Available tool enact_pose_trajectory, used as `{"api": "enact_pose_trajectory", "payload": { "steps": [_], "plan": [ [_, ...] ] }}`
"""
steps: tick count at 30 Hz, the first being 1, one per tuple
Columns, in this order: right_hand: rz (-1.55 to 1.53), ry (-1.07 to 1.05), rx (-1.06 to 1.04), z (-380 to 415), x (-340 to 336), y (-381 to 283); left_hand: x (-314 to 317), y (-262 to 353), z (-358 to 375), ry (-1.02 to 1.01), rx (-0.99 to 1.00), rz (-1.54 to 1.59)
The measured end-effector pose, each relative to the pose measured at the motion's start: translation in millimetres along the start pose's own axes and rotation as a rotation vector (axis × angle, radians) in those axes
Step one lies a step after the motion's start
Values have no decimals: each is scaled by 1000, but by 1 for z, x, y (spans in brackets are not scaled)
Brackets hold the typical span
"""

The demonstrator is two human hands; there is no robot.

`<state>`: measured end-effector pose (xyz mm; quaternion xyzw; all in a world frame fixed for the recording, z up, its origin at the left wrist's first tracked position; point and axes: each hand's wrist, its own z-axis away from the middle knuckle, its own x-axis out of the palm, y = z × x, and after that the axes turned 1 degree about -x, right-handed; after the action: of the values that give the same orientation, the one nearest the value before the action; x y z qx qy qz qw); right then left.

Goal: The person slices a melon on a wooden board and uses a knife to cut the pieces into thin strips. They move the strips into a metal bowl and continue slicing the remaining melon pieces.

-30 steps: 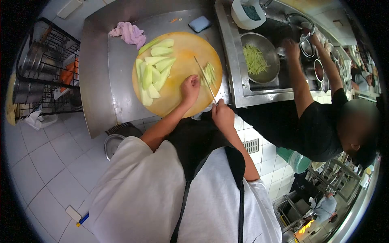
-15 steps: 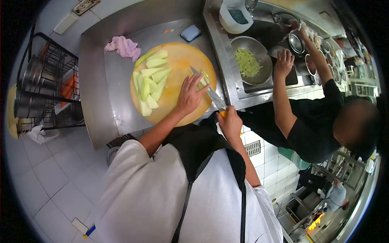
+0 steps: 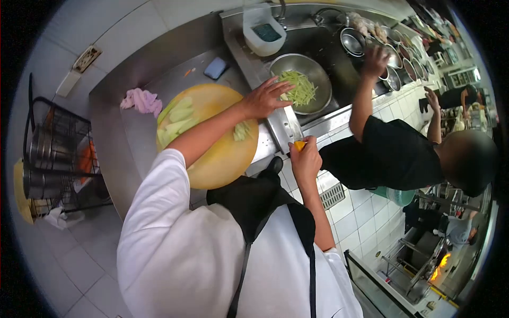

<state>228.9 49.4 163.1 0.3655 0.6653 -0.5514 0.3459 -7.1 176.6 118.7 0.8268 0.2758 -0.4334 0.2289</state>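
Note:
My left hand (image 3: 265, 100) is stretched over the edge between the counter and the sink, fingers extended and apart, at the near side of a metal bowl (image 3: 324, 98). Pale green vegetable strips (image 3: 298, 87) lie in that bowl. Closed around the yellow handle of a knife (image 3: 300, 144) is my right hand (image 3: 306, 163), low at the counter's front edge; the blade is hard to make out. A round yellowish cutting board (image 3: 220, 161) carries larger peeled green pieces (image 3: 177, 117), partly behind my left forearm, and a small pile of cut strips (image 3: 242, 131).
A pink cloth (image 3: 141, 102) and a blue sponge (image 3: 215, 68) lie on the steel counter. A white container (image 3: 264, 32) stands beside the sink. At right, a co-worker in black (image 3: 387, 151) reaches near several metal bowls. A wire rack (image 3: 63, 148) stands left.
My left hand has left the strips on the board and moved to the metal bowl. The knife has come off the board in my right hand. The camera view has shifted, and the co-worker's arms have moved.

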Motion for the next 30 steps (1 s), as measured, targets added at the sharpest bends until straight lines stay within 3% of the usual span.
{"api": "enact_pose_trajectory", "payload": {
  "steps": [2, 3, 7, 11, 13, 16, 18, 20, 23, 28, 30],
  "plan": [
    [15, 9, 99, -3, -10, 5, 18, -26, -25, -20, 77, 47],
    [24, 10, 149, -2, -14, 9, 24, -40, -39, -134, 97, -4],
    [4, 24, 236, 25, -28, 47, 62, -81, -83, -99, -7, -299],
    [-123, -23, 307, 51, -32, 58, 64, -71, -80, 110, -485, -215],
    [-263, -31, 230, 60, -22, 62, 57, -61, -42, 203, -632, -95],
    [-321, -242, 137, 64, -5, 65, 41, -29, 38, 378, -940, -37],
    [-376, -348, 60, 60, 6, 57, 29, 3, 94, 135, -1288, -71],
    [-348, -431, -64, 58, 27, 58, 35, 42, 136, 49, -1439, -134],
    [-261, -474, -134, 47, 50, 45, 26, 81, 140, -31, -1466, -70],
    [-143, -428, -217, 41, 83, 34, 36, 89, 117, -41, -1418, -47],
    [-240, -461, -196, 46, 88, 33, 39, 89, 111, -50, -1422, -10]
  ]
}}
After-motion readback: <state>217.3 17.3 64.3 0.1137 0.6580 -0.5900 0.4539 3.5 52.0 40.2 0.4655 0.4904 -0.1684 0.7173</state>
